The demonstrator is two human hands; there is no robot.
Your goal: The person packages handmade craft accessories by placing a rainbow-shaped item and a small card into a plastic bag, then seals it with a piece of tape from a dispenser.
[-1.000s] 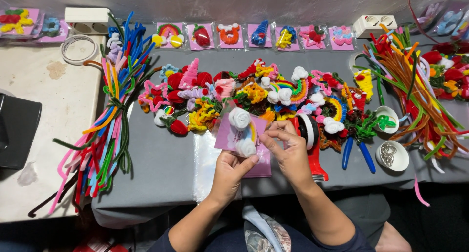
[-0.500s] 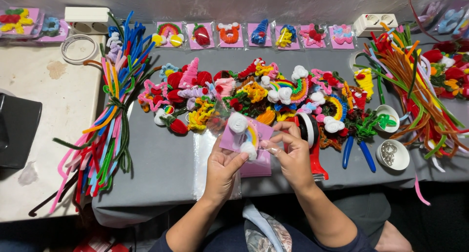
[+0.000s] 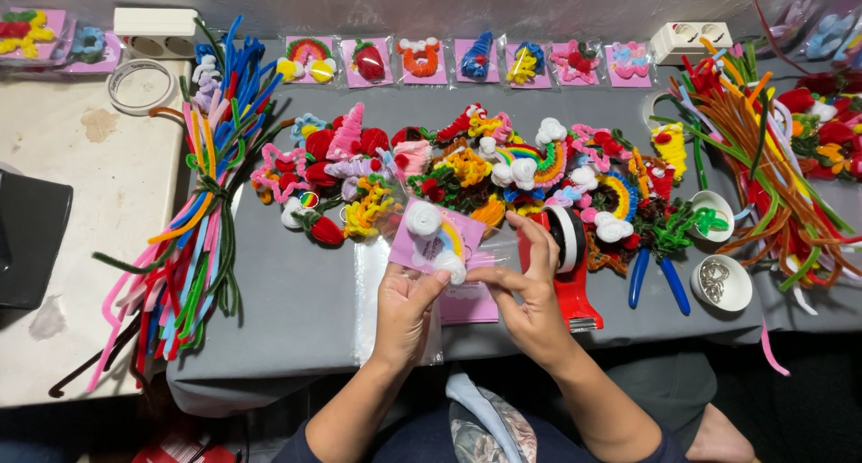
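Card: one pink card [image 3: 429, 238] bearing a rainbow with two white puffs, held above the grey table [image 3: 296, 310], tilted, long axis running toward the right hand.
Left hand [image 3: 404, 306]: pinching the card's lower edge.
Right hand [image 3: 530, 288]: fingers closed at its right corner; equally near.
Tape dispenser [image 3: 570, 265]: one, red, just beside the right hand.

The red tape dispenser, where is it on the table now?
In the head view the red tape dispenser stands on the grey table, just right of centre, right behind the right hand and left of the blue-handled pliers.
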